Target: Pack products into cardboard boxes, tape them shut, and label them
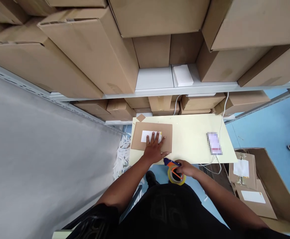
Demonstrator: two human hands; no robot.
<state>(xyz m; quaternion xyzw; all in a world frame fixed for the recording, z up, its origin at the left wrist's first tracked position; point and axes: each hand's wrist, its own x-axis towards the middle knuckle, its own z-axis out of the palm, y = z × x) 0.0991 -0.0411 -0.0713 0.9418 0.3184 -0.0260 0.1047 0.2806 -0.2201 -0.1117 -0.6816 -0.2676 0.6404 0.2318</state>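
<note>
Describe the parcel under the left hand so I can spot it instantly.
Find the pale yellow table below the shelves of cartons. At its left end lies a flat brown parcel, the left hand pressing its white label. The other labelled parcels sit in the floor box at right.

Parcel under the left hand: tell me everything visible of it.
The parcel is flat brown cardboard at the left end of the pale table. A white label sits on its top. The left hand presses flat on it, fingers overlapping the label. The right hand, gripping a tape dispenser, is clear of it.
</note>
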